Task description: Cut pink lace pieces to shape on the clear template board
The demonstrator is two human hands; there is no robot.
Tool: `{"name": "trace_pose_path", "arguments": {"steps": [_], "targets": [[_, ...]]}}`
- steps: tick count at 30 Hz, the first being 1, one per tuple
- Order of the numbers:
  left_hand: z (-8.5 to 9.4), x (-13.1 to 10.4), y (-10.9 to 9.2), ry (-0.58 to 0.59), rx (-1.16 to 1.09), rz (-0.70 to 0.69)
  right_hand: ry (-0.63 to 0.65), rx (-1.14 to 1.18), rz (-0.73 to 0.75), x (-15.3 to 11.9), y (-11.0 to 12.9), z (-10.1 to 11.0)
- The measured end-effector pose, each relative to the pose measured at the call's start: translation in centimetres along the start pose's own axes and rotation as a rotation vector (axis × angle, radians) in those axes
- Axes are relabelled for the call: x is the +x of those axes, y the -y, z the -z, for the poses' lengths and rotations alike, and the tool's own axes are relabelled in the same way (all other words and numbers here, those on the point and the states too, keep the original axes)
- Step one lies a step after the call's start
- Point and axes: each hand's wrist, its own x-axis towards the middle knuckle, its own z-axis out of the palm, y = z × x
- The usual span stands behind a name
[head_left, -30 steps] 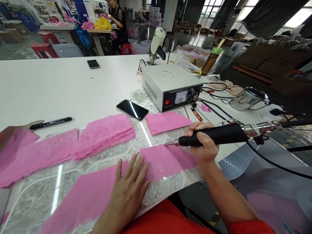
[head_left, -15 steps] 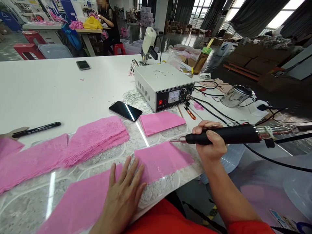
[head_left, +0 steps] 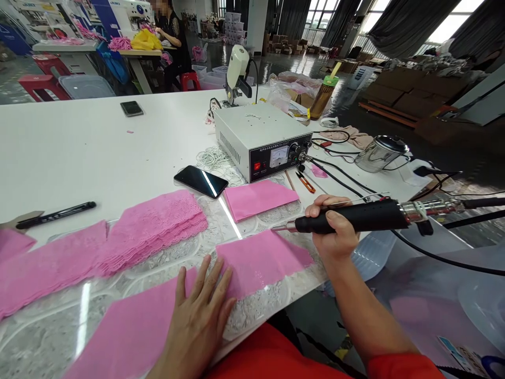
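My left hand lies flat with fingers spread, pressing a pink fabric piece on the patterned mat. Its palm covers part of another pink piece to the left. In my right hand is a black ultrasonic cutter handpiece, gripped with the thumb on top and its metal tip pointing left. That tip sits at the upper edge of the pink piece, apparently touching it. Behind the tip rests a folded pink fabric. Stacked lace-edged pink pieces lie beyond my left hand.
A grey generator box stands behind, cabled to the handpiece. Around it are a phone, orange thread snips, a glass jar and a brown bottle. A marker lies left. A person sits at a far sewing table.
My right hand and the handpiece have shifted slightly left, with the tip still at the fabric's upper edge. My left hand stays in place. The whole view has shifted a little.
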Motion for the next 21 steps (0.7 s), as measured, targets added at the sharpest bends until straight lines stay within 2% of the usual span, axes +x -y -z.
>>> {"name": "trace_pose_path", "arguments": {"steps": [14, 21], "targets": [[0.0, 0.2, -0.1, -0.024, -0.031, 0.011, 0.046, -0.045, 0.016, 0.3, 0.1, 0.0], [0.0, 0.3, -0.2, -0.017, -0.055, 0.016, -0.011, -0.015, 0.02, 0.1, 1.6, 1.7]]}}
